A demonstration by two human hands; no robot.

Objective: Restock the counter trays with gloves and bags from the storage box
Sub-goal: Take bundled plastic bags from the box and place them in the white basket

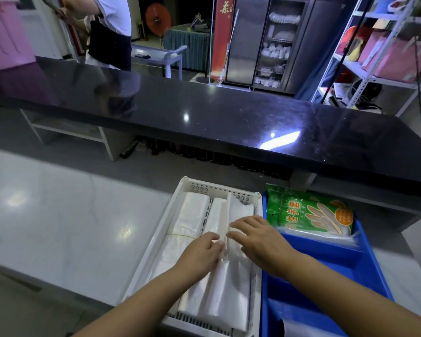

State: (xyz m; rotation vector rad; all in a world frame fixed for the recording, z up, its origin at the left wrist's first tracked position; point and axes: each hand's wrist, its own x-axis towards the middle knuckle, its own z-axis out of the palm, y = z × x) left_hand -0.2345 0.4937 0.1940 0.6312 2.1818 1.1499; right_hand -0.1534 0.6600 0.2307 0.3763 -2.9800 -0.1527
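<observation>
A white perforated tray (156, 237) sits on the pale counter and holds several bundles of white plastic bags (192, 215). My left hand (201, 254) rests on the middle bundle beside a thin white divider (225, 215). My right hand (255, 235) lies palm down on the right-hand bundle, fingers fairly straight. To the right stands a blue tray (326, 259) with green packs of disposable gloves (311, 211) at its far end.
A raised black countertop (204, 113) runs across beyond the trays. A pink storage box (5, 35) stands at its far left. A person stands behind the counter at upper left. Metal shelves (387, 57) are at right.
</observation>
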